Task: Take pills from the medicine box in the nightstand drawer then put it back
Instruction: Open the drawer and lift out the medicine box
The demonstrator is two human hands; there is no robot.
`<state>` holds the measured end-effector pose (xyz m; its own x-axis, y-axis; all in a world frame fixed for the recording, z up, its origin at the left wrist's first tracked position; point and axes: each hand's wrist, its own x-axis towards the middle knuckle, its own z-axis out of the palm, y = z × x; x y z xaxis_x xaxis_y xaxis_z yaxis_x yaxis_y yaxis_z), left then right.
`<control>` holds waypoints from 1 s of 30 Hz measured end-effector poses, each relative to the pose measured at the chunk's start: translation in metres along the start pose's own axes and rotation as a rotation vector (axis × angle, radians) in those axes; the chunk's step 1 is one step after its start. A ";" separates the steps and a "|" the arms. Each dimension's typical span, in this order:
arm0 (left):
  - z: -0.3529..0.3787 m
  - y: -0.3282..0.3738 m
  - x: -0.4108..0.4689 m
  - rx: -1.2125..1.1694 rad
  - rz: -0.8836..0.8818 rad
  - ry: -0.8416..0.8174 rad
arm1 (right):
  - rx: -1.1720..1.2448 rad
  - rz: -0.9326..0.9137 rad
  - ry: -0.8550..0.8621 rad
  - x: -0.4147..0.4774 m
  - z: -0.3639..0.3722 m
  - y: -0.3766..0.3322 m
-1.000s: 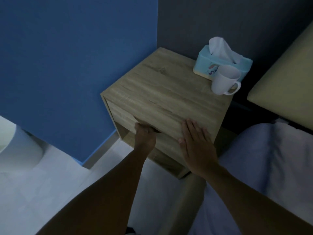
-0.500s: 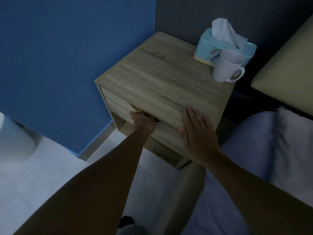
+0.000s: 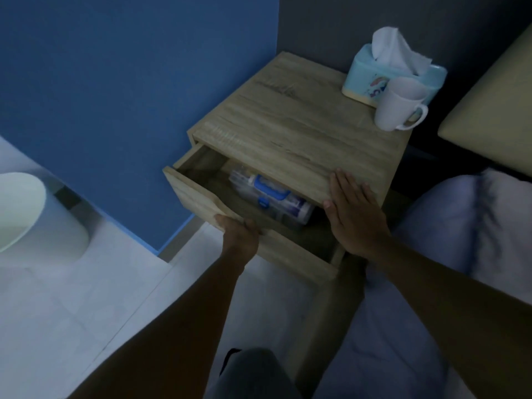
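The wooden nightstand stands in a dim corner with its drawer pulled partway out. Inside lies a clear medicine box with a blue handle and latch, partly hidden under the nightstand top. My left hand grips the top edge of the drawer front. My right hand lies flat, fingers spread, on the front right edge of the nightstand top.
A light blue tissue box and a white mug stand at the back right of the nightstand top. A bed with a pale pillow is on the right. A white bin stands on the floor at the left, by the blue wall.
My left hand has pulled the drawer out from shut, and the medicine box has come into sight. My right hand has stayed flat on the nightstand top.
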<state>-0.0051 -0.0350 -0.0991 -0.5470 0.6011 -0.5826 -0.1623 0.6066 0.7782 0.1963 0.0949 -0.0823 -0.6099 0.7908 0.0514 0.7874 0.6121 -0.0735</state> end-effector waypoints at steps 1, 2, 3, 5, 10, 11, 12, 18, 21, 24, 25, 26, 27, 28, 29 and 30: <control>-0.005 -0.004 -0.004 -0.003 -0.006 -0.007 | -0.003 -0.001 0.000 0.000 -0.001 0.000; -0.009 -0.007 -0.007 -0.012 -0.009 -0.007 | -0.003 -0.002 -0.003 0.000 -0.001 0.000; -0.013 -0.012 -0.009 -0.018 0.002 0.008 | 0.000 -0.002 -0.009 0.000 -0.002 0.000; -0.017 -0.020 -0.016 0.014 0.099 0.076 | 0.004 -0.002 -0.017 0.000 -0.002 0.000; -0.022 -0.051 -0.035 0.266 0.519 0.233 | 0.004 0.010 -0.025 0.000 -0.002 -0.001; -0.026 -0.057 -0.033 0.410 0.580 0.291 | 0.001 0.012 -0.024 0.000 -0.002 -0.001; -0.031 -0.062 -0.031 0.573 0.642 0.337 | 0.000 0.012 -0.027 0.000 -0.002 -0.001; -0.060 -0.069 -0.022 1.159 0.894 0.125 | 0.019 0.005 -0.033 0.001 -0.003 -0.001; -0.067 -0.069 -0.022 1.206 0.868 0.075 | 0.025 0.002 -0.027 0.000 -0.003 -0.001; -0.067 -0.069 -0.024 1.263 0.838 0.070 | 0.020 0.005 -0.030 0.001 -0.001 0.001; -0.067 -0.069 -0.026 1.281 0.828 0.074 | 0.017 0.006 -0.031 0.001 -0.001 0.001; -0.067 -0.069 -0.027 1.298 0.823 0.073 | 0.017 0.009 -0.034 0.001 -0.001 0.002; -0.068 -0.070 -0.028 1.316 0.819 0.069 | 0.019 0.012 -0.039 0.002 -0.001 0.001; -0.070 -0.071 -0.029 1.331 0.815 0.061 | 0.019 0.014 -0.037 0.002 0.000 0.001; -0.072 -0.072 -0.031 1.339 0.816 0.056 | 0.014 0.014 -0.027 0.002 0.000 0.001; -0.074 -0.072 -0.033 1.339 0.822 0.057 | 0.009 0.014 -0.018 0.001 0.000 0.000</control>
<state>-0.0363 -0.1371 -0.1189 -0.1495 0.9849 -0.0873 0.9842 0.1567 0.0823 0.1960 0.0960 -0.0823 -0.6006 0.7989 0.0320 0.7949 0.6010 -0.0831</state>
